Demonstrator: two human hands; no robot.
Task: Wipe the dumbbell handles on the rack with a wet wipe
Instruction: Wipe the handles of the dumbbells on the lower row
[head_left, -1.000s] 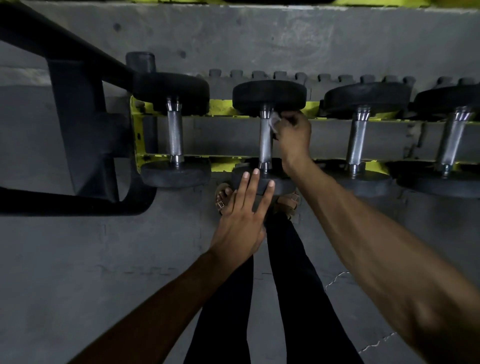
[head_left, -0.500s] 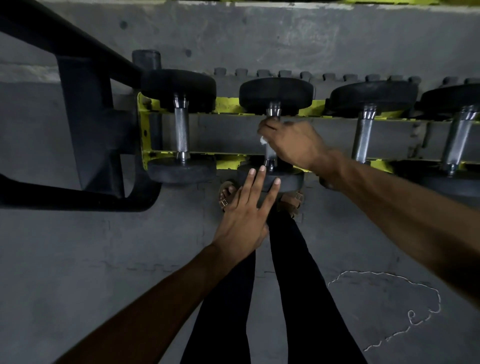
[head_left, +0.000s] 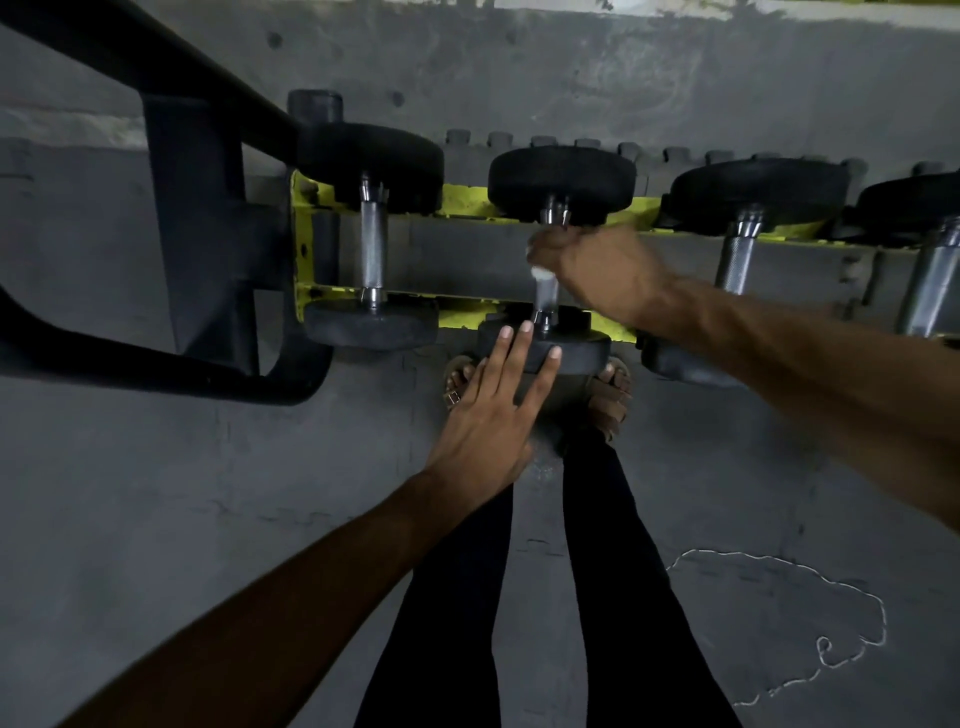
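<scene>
While the second dumbbell (head_left: 563, 176) from the left end of the rack (head_left: 470, 200) is touched by the left hand (head_left: 488, 431), whose straight fingers are laid flat on its near weight (head_left: 579, 353), its steel handle (head_left: 545, 304) is clasped by the right hand (head_left: 597, 270). The right grip is closed round the handle, with the white wet wipe (head_left: 540, 271) bunched inside it, over the middle of the rack.

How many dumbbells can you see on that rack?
4: the leftmost dumbbell; the second dumbbell, its handle gripped by the right hand; the third dumbbell; the fourth dumbbell, cut off at the right edge. More may lie beyond.
</scene>
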